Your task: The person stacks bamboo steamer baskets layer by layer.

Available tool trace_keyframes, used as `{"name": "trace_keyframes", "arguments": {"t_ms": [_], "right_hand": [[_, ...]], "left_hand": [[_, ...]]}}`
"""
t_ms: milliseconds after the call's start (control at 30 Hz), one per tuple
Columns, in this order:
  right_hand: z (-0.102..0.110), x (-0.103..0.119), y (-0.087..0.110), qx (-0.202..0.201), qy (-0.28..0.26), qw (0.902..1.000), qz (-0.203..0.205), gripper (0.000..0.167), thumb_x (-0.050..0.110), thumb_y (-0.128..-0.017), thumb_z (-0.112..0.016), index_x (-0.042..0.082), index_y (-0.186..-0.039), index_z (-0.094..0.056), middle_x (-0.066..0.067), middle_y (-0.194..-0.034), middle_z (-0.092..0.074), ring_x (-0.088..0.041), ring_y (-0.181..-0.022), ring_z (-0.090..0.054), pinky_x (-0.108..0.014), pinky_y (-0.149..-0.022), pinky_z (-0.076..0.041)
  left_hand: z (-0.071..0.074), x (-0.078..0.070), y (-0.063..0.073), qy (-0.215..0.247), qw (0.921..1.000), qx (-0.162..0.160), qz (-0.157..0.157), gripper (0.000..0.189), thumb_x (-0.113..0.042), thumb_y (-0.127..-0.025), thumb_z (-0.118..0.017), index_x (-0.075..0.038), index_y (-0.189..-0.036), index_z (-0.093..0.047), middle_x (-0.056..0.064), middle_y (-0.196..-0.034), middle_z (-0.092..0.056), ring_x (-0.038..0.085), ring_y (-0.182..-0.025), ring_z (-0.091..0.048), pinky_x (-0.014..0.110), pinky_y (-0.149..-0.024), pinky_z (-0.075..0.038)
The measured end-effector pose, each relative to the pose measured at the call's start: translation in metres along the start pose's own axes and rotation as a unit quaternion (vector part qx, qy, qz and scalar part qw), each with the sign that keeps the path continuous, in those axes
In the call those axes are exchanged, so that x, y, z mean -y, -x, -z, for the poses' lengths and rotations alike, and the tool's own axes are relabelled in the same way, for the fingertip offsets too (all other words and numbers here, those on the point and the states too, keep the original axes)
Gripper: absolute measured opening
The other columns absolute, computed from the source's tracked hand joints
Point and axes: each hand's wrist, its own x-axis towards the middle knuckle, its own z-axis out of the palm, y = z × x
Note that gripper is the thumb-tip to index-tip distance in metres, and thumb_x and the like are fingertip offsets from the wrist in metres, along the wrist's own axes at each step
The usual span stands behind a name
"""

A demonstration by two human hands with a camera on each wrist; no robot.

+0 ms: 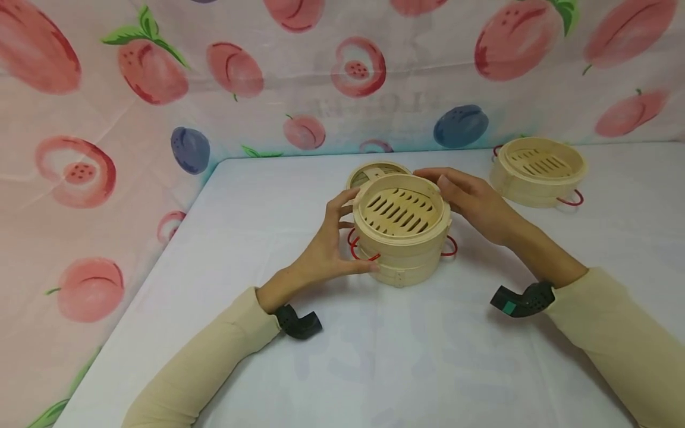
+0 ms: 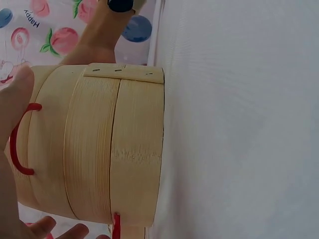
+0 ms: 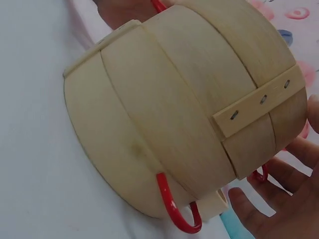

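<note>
A stack of round bamboo steamer baskets (image 1: 404, 252) with red handles stands mid-table in the head view, its slatted top tier facing up. My left hand (image 1: 323, 246) curves round its left side, thumb across the front and a fingertip at the upper rim. At the far right side is my right hand (image 1: 473, 199), its thumb by the rim and its fingers reaching behind. In the right wrist view those fingers (image 3: 279, 191) look loosely extended, with a gap between them and the wall. A bamboo lid (image 1: 374, 170) lies behind, partly hidden by the stack.
Another bamboo steamer basket (image 1: 537, 172) with red handles stands at the table's back right. White cloth covers the table (image 1: 257, 208). A fruit-printed cloth (image 1: 305, 77) hangs behind it and along the left. Each wrist carries a black device (image 1: 521, 300).
</note>
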Motion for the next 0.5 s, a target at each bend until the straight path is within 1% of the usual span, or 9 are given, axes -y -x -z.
{"name": "trace_keyframes", "arguments": {"t_ms": [67, 133, 200, 267, 367, 433, 500], "right_hand": [[0.0001, -0.0022, 0.0005, 0.010, 0.003, 0.9999, 0.004, 0.042, 0.028, -0.106, -0.034, 0.014, -0.145, -0.041, -0.005, -0.143, -0.045, -0.020, -0.133, -0.040, -0.039, -0.107, -0.034], [0.0012, -0.0036, 0.0014, 0.013, 0.010, 0.9998, 0.007, 0.042, 0.027, -0.106, -0.034, 0.016, -0.146, -0.041, -0.005, -0.143, -0.045, -0.020, -0.132, -0.041, -0.039, -0.107, -0.035], [0.0025, -0.0043, 0.0022, 0.014, 0.018, 0.9997, 0.010, 0.041, 0.025, -0.106, -0.036, 0.016, -0.146, -0.041, -0.004, -0.143, -0.045, -0.019, -0.131, -0.041, -0.036, -0.106, -0.037], [0.0037, -0.0042, 0.0032, 0.010, 0.037, 0.9991, 0.015, 0.041, 0.023, -0.105, -0.038, 0.018, -0.146, -0.042, -0.002, -0.144, -0.045, -0.019, -0.131, -0.041, -0.030, -0.103, -0.038], [0.0050, -0.0024, 0.0038, 0.008, 0.060, 0.9978, 0.026, 0.041, 0.020, -0.104, -0.042, 0.020, -0.145, -0.043, 0.000, -0.144, -0.044, -0.018, -0.132, -0.040, -0.025, -0.101, -0.039], [0.0058, -0.0006, 0.0041, 0.006, 0.078, 0.9964, 0.031, 0.041, 0.019, -0.103, -0.045, 0.022, -0.144, -0.045, 0.002, -0.144, -0.045, -0.017, -0.132, -0.040, -0.028, -0.101, -0.039], [0.0069, 0.0011, 0.0045, 0.007, 0.087, 0.9957, 0.031, 0.041, 0.019, -0.102, -0.047, 0.023, -0.143, -0.047, 0.003, -0.143, -0.046, -0.017, -0.132, -0.039, -0.036, -0.103, -0.038]], "left_hand": [[-0.0001, -0.0002, 0.0002, 0.003, 1.0000, -0.001, -0.001, 0.117, -0.007, -0.061, -0.088, -0.009, -0.146, -0.008, 0.013, -0.154, -0.016, 0.031, -0.129, -0.036, 0.044, -0.091, -0.044], [-0.0006, 0.0002, 0.0008, 0.008, 1.0000, -0.001, -0.002, 0.116, -0.008, -0.062, -0.088, -0.009, -0.147, -0.008, 0.011, -0.154, -0.016, 0.030, -0.129, -0.036, 0.043, -0.091, -0.044], [-0.0008, 0.0005, 0.0010, 0.012, 0.9999, 0.001, -0.003, 0.113, -0.012, -0.066, -0.087, -0.009, -0.146, -0.008, 0.010, -0.154, -0.016, 0.030, -0.129, -0.037, 0.042, -0.090, -0.044], [-0.0008, 0.0008, 0.0011, 0.017, 0.9998, 0.003, -0.004, 0.109, -0.015, -0.069, -0.086, -0.010, -0.146, -0.009, 0.009, -0.154, -0.016, 0.030, -0.128, -0.038, 0.042, -0.090, -0.045], [-0.0002, 0.0008, 0.0010, 0.019, 0.9998, 0.003, -0.002, 0.106, -0.014, -0.071, -0.084, -0.010, -0.146, -0.009, 0.008, -0.154, -0.017, 0.031, -0.128, -0.039, 0.042, -0.089, -0.045], [-0.0001, 0.0005, 0.0009, 0.020, 0.9998, 0.002, 0.003, 0.105, -0.009, -0.071, -0.084, -0.010, -0.146, -0.010, 0.009, -0.153, -0.017, 0.032, -0.127, -0.039, 0.042, -0.089, -0.045], [0.0002, 0.0001, 0.0010, 0.020, 0.9998, 0.002, 0.010, 0.104, -0.006, -0.070, -0.083, -0.011, -0.146, -0.012, 0.009, -0.153, -0.019, 0.032, -0.128, -0.039, 0.042, -0.089, -0.045]]}}
